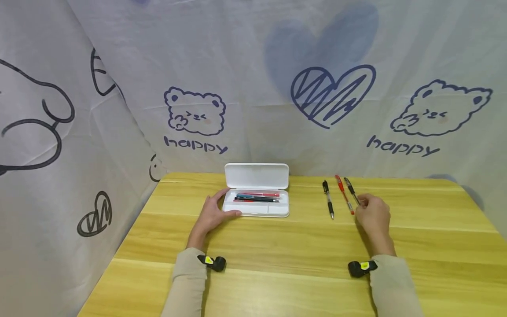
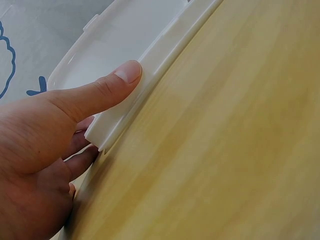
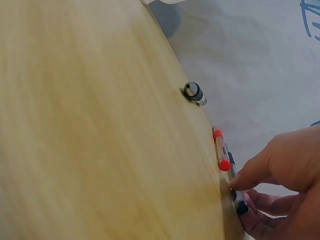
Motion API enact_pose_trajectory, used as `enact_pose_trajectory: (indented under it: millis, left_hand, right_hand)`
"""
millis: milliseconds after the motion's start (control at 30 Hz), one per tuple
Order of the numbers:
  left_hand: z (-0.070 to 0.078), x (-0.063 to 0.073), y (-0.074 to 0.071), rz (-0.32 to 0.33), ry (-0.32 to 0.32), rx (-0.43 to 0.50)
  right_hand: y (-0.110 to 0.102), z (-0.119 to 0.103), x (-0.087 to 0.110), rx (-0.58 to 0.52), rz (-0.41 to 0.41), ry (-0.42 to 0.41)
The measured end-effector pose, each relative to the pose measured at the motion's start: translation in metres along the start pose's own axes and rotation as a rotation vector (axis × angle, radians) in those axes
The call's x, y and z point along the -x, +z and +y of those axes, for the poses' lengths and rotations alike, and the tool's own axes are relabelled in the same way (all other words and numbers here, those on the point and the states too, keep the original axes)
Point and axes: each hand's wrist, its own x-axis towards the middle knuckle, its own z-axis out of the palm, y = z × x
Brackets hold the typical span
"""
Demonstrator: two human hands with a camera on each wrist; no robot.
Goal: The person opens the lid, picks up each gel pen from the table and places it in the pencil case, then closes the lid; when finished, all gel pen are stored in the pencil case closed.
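And here's the right hand (image 1: 374,213) at the black capped pen (image 1: 351,190), thumb and fingers closed in a pinch at its near end; whether the pen has left the tabletop (image 1: 285,264), I cannot tell. That pen lies ahead and slightly left of the hand, cap at the far end, long axis pointing away and leaning left. Now look across: the white pencil case (image 1: 245,209) sits well to the left, stretched side to side, so pen and case run crosswise! The pens inside (image 1: 257,199) lie along the case's length. The right hand is nearer the loose pens by far; the left hand (image 1: 210,215) is over at the case, gripping its left front corner, thumb along the front edge, fingers round the side.

Count them up: 2 hands, 1 case, its 1 lid (image 1: 256,176) standing open at the back. Outside it, 3 pens: 1 black click pen (image 1: 328,200), 1 red pen (image 1: 344,194) and the 1 black capped pen. Inside, at least 3, overlapping too closely for an exact figure.
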Motion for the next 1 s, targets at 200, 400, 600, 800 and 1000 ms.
enact_pose_trajectory:
  millis: [200, 400, 600, 800, 1000]
  left_hand:
    - [0.0, 0.001, -0.001, -0.001, 0.005, 0.0]
    - [0.0, 0.0, -0.001, -0.004, 0.004, -0.001]
    - [0.001, 0.0, -0.001, -0.004, 0.001, -0.004]
    - [0.001, 0.0, -0.001, 0.0, -0.001, 0.0]
    - [0.0, 0.0, -0.001, 0.001, 0.007, -0.006]
  right_hand:
    - [-0.001, 0.0, -0.001, -0.012, 0.016, -0.016]
    - [-0.002, -0.002, 0.0, -0.033, 0.043, -0.023]
    - [-0.006, -0.012, 0.0, -0.142, 0.078, -0.045]
    - [-0.003, -0.032, 0.002, -0.247, 0.09, -0.116]
    - [0.006, -0.051, 0.008, -0.266, 0.07, -0.194]
